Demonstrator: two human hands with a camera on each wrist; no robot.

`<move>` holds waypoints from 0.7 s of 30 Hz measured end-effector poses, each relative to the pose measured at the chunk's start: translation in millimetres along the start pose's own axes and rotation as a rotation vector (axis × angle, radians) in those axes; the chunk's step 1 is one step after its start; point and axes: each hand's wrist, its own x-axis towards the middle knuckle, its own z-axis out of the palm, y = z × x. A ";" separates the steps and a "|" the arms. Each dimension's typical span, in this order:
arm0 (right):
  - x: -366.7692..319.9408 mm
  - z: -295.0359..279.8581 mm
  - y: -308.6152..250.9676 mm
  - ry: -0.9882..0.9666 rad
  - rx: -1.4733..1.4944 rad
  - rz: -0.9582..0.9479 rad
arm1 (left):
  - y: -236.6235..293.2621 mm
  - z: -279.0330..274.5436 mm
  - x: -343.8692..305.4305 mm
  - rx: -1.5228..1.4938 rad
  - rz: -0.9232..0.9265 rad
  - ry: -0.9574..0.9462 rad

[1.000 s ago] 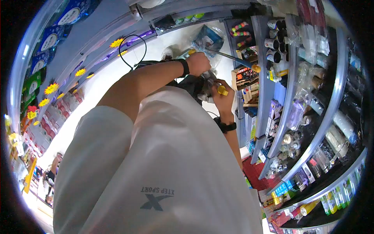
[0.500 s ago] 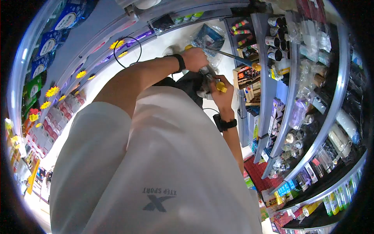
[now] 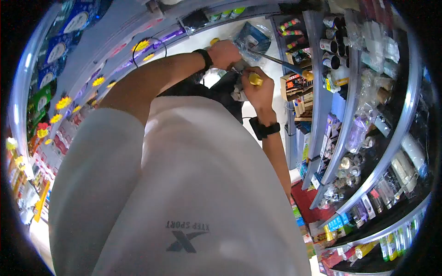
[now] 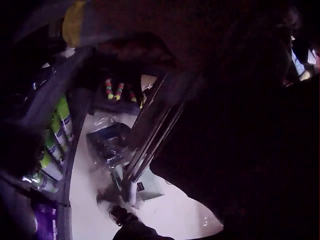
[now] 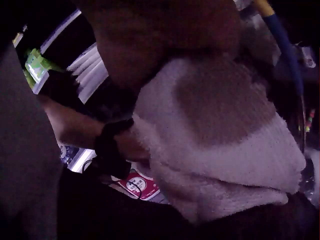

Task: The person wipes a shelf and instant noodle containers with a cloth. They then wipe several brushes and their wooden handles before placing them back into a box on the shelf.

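left hand is curled tight, probably round a yellow-ended tool, kinda hidden. right hand sits just beside it, arm stretched forward, gripping a white cloth.

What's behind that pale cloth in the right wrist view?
Beyond the pale cloth, a black wristband shows at left; the left hand is mostly covered, so its grip can't be seen there.

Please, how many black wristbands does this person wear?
2: the first wristband is on the wrist of the left hand, the second wristband on the wrist of the right hand. Both show in the head view.
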 end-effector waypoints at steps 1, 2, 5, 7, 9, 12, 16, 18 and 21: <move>5.6 -2.0 -4.5 -0.039 -0.015 0.003 | -4.9 0.4 -1.3 0.011 0.015 -0.005; 7.0 -1.6 -5.4 -0.054 0.007 -0.009 | -5.3 -2.4 -6.9 -0.011 -0.012 0.004; 6.5 -3.8 -7.4 -0.055 0.013 -0.002 | 2.4 -11.0 -5.2 0.013 -0.073 -0.066; -1.8 -8.9 -0.6 -0.040 0.031 0.027 | 9.8 -15.9 -0.4 0.047 -0.093 -0.158; -15.3 -14.0 12.4 -0.012 0.083 0.005 | 15.9 -7.0 5.2 0.042 -0.088 -0.124; -47.8 -23.7 33.3 0.025 0.093 0.148 | 35.9 -23.1 9.3 0.053 -0.046 -0.153; -95.5 -37.2 49.4 0.117 0.322 0.422 | 40.4 -9.6 11.2 0.086 -0.031 -0.206; -117.0 -39.8 62.6 0.159 0.334 0.488 | 39.4 -9.2 10.1 0.089 -0.026 -0.197; -144.8 -40.7 85.4 0.239 0.313 0.533 | 33.8 -0.8 8.8 0.149 -0.051 -0.225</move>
